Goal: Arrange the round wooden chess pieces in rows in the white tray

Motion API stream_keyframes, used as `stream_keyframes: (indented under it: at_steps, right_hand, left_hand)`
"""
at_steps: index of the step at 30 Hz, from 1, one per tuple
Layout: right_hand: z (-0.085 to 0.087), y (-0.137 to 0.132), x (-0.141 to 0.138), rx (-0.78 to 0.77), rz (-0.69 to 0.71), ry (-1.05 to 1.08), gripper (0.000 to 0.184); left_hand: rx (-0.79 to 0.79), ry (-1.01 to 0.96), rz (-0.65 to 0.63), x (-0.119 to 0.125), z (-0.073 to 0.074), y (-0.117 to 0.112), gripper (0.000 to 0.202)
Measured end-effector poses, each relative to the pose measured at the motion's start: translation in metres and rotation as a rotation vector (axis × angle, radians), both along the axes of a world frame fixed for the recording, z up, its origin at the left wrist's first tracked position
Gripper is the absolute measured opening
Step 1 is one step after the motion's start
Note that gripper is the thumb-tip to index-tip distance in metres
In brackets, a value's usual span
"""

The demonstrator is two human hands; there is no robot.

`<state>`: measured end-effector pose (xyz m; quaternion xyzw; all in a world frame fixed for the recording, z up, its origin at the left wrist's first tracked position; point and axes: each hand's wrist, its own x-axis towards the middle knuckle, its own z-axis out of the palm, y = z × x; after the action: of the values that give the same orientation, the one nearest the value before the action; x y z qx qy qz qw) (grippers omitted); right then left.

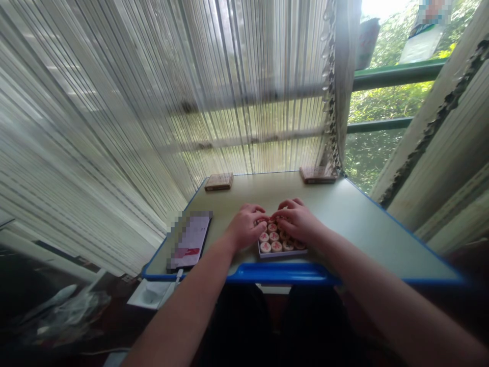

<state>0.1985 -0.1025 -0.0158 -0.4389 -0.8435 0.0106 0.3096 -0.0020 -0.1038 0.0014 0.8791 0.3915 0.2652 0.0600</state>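
A shallow white box (283, 254) near the table's front edge holds rows of round wooden Chinese chess pieces (276, 246) with red and dark characters. My left hand (246, 227) reaches over its far left corner, fingers bent and thumb curled in around a piece there. From the other side, my right hand (300, 220) covers the box's right part, its fingers curved down onto pieces in the back rows. The fingertips of both hands nearly meet at the back of the box. Several pieces lie hidden beneath the right hand and fingers.
The pale table (367, 229) has a blue rim. A phone (191, 239) with a cable lies at left. Two flat brown boxes, one left (219, 181) and one right (318, 175), sit by the far edge. Striped curtains (244, 92) hang behind; clutter and a plastic bag (71, 316) are lower left.
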Motion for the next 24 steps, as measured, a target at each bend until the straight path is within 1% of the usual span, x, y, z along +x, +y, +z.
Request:
stream_keyframes:
  at_steps: [5, 10, 12, 15, 18, 19, 20, 23, 24]
  right_hand:
    - [0.002, -0.001, 0.000, -0.006, 0.005, -0.004, 0.022]
    - [0.002, 0.000, 0.002, -0.014, 0.017, 0.020, 0.021]
    - [0.003, 0.001, 0.003, -0.018, 0.016, 0.041, 0.022]
    - [0.005, 0.002, 0.005, -0.038, -0.013, 0.083, 0.023]
    - [0.006, 0.000, 0.010, -0.114, -0.033, 0.134, 0.025]
    - [0.006, -0.002, 0.012, -0.163, -0.022, 0.150, 0.028]
    - [0.005, -0.004, 0.014, -0.226, 0.002, 0.160, 0.037]
    - [0.003, -0.013, 0.020, -0.427, 0.103, 0.146, 0.086]
    - [0.003, -0.017, 0.021, -0.475, 0.126, 0.126, 0.098]
  left_hand:
    - [0.004, 0.012, -0.008, 0.001, 0.000, 0.003, 0.026]
    - [0.010, -0.016, 0.003, 0.000, 0.001, 0.002, 0.026]
    - [0.022, -0.042, 0.023, -0.002, 0.000, 0.002, 0.025]
    - [0.037, -0.075, 0.090, -0.005, -0.002, 0.003, 0.024]
    - [0.028, -0.078, 0.122, -0.007, -0.004, 0.003, 0.024]
    - [0.021, -0.083, 0.127, -0.007, -0.005, 0.003, 0.024]
    - [0.012, -0.094, 0.134, -0.007, -0.005, 0.003, 0.025]
    - [-0.026, -0.134, 0.183, -0.008, -0.005, 0.002, 0.027]
    - [-0.038, -0.139, 0.198, -0.008, -0.006, 0.001, 0.028]
